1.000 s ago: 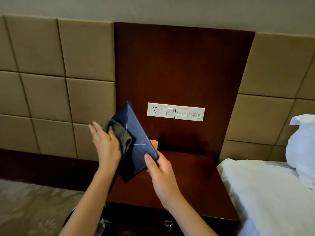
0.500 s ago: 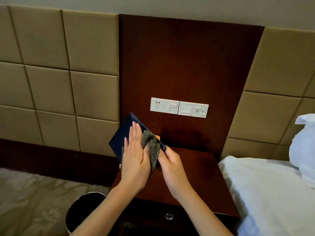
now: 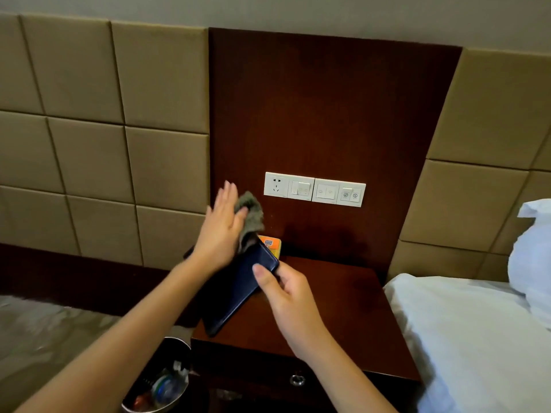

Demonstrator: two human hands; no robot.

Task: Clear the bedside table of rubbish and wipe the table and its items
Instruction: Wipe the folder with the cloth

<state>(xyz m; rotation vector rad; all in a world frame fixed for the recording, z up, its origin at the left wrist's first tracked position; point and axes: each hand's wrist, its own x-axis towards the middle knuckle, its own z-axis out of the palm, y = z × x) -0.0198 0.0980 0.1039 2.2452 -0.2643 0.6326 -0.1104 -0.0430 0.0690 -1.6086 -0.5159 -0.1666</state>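
A flat dark blue folder [image 3: 238, 289] is tilted over the left part of the dark wooden bedside table [image 3: 337, 302]. My right hand [image 3: 283, 290] pinches its upper right corner. My left hand [image 3: 220, 228] lies over the folder's upper edge, fingers straight, with a grey cloth [image 3: 250, 216] held under the thumb and bunched against the folder's top. A small orange box [image 3: 272, 244] stands behind the folder against the wooden back panel.
A round bin [image 3: 162, 380] holding rubbish stands on the floor left of the table. A white socket and switch plate [image 3: 314, 189] is on the panel. The bed with white sheet [image 3: 465, 338] and pillow [image 3: 533, 257] is at right. A drawer knob [image 3: 297, 380] is below.
The left hand with the cloth has slid up from the folder's face to its top edge. The folder has dropped lower and flatter over the table. The orange box now shows behind it.
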